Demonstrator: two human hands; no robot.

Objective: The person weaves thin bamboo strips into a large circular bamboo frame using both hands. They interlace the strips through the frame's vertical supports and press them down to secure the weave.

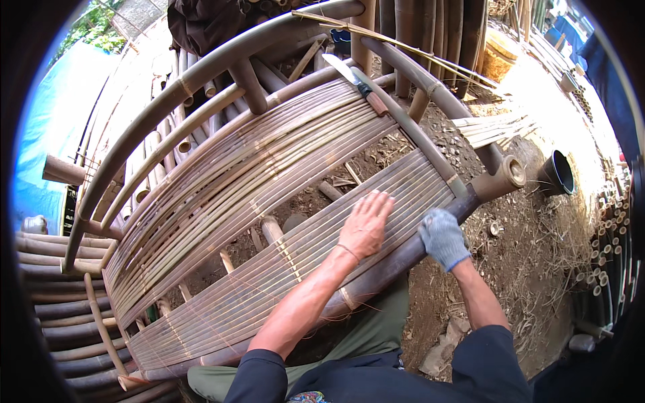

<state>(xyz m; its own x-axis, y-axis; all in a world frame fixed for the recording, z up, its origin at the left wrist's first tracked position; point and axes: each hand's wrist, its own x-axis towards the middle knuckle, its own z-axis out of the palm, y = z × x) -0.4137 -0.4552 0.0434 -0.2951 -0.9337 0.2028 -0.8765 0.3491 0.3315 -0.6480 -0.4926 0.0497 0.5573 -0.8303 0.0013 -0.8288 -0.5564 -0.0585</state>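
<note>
A bamboo bench frame (376, 282) lies before me, its seat partly covered with thin bamboo slats (289, 258). My bare left hand (366, 225) rests flat on the front group of slats, fingers stretched out. In a grey knit glove, my right hand (443, 238) is at the thick front rail near its right end, the fingers curled against it. Thin wire or cord crosses the left slats. A second, looser group of slats (235, 181) lies toward the backrest, with an open gap between the groups. A knife (373, 99) with a wooden handle lies across the far right corner.
The curved bamboo backrest (134, 141) rises at the far side. Split bamboo strips (494, 127) and a black bucket (557, 173) are at the right. Stacked bamboo poles (608, 235) stand farther right; more poles (67, 312) lie at left. A blue tarp (54, 127) hangs beyond.
</note>
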